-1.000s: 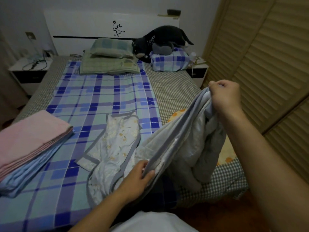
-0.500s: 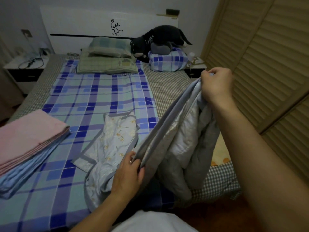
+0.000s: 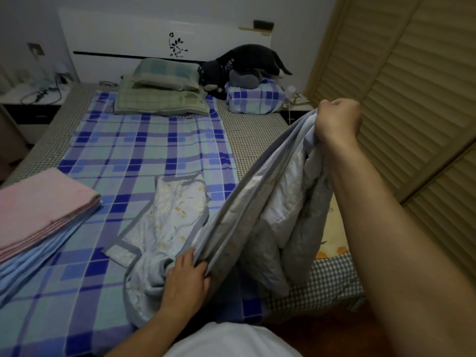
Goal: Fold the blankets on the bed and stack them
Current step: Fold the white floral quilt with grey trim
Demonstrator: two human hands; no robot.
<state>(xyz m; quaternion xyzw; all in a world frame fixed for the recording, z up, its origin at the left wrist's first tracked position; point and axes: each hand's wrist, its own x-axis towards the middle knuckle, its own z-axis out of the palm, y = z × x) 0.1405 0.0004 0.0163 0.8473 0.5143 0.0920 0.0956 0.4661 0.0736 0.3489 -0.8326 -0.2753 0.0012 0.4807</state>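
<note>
While the right hand [image 3: 337, 122] is raised at about two o'clock with its fingers clenched round a gathered edge of the grey floral blanket [image 3: 270, 202], the left hand [image 3: 186, 282] sits low at six o'clock, fingers and thumb pinching the same grey-bordered edge. Between them the edge runs taut, folds hanging below it; the blanket's far end lies spread on the checked bed [image 3: 144, 155]. At nine o'clock, well apart, rests a pink folded blanket [image 3: 41, 204] on a blue folded blanket [image 3: 33, 264].
</note>
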